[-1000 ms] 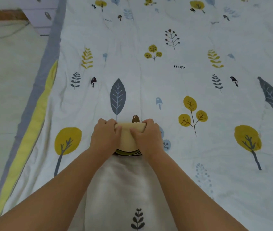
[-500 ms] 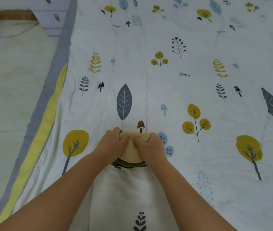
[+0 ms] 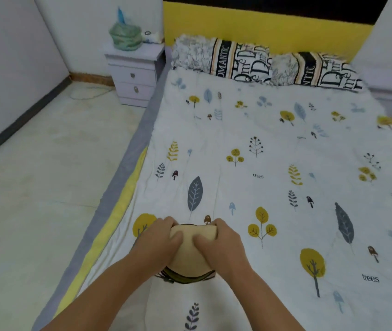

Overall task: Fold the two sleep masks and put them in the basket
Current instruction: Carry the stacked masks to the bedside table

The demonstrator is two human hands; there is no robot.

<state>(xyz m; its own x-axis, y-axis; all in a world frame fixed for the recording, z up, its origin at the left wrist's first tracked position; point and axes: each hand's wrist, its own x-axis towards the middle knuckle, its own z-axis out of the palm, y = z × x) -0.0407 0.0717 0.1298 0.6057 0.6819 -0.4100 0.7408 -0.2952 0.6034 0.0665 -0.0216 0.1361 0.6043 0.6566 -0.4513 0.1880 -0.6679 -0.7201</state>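
Between both hands (image 3: 191, 243), folded sleep mask (image 3: 190, 253).

place: home bedroom | evidence: bed (image 3: 274, 144), pillows (image 3: 262, 64), nightstand (image 3: 134, 78)

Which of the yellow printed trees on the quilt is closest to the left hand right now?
The round yellow tree just beyond the left hand, partly hidden by its knuckles. The other yellow trees lie to the right, past the right hand and the sleep mask.

Even soft daylight, faint shadows, slight blur, wide-angle edge distortion.
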